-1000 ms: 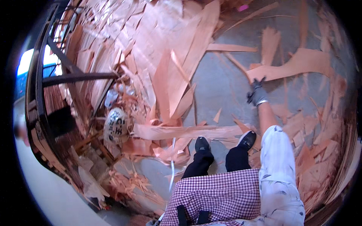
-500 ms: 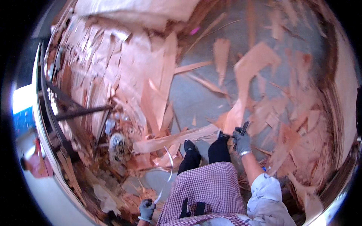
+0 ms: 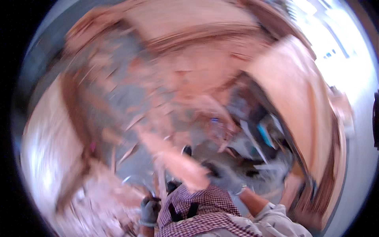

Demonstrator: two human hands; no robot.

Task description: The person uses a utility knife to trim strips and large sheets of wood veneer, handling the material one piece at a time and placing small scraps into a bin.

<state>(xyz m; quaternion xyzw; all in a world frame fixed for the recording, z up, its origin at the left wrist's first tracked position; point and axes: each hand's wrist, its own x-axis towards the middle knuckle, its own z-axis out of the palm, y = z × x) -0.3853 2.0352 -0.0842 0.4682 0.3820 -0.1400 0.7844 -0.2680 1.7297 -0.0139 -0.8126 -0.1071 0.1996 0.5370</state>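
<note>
Head view, heavy motion blur, so I log shapes more than edges. Pale orange veneer strip (image 3: 173, 158) sits near centre, running from the littered floor (image 3: 134, 94) toward me, its near end just over the top of the checked apron (image 3: 205, 201). Right hand (image 3: 227, 175), grey glove with dark fingertips, is just right of that near end, arm coming in from near right. Fingers smear out: I can't tell how far open they are, or whether they have hold of the strip or only sit beside it. Left hand (image 3: 149, 212), also grey-gloved, is low at the near edge, just left of the apron. I read its fingers as curled inward; can't tell whether anything is in them. Dark shoe (image 3: 187, 150) shows beside the strip.

Around that: veneer scraps (image 3: 94, 209) thick at near left, more broken pieces across the floor at far centre. Big pale sheet stack (image 3: 197, 17) at the far side, another large stack (image 3: 298, 83) on the right, dark along its inner edge. Between the right stack and the right hand I get a white bar (image 3: 254, 142) and a small turquoise item (image 3: 264, 135), kind unclear.
</note>
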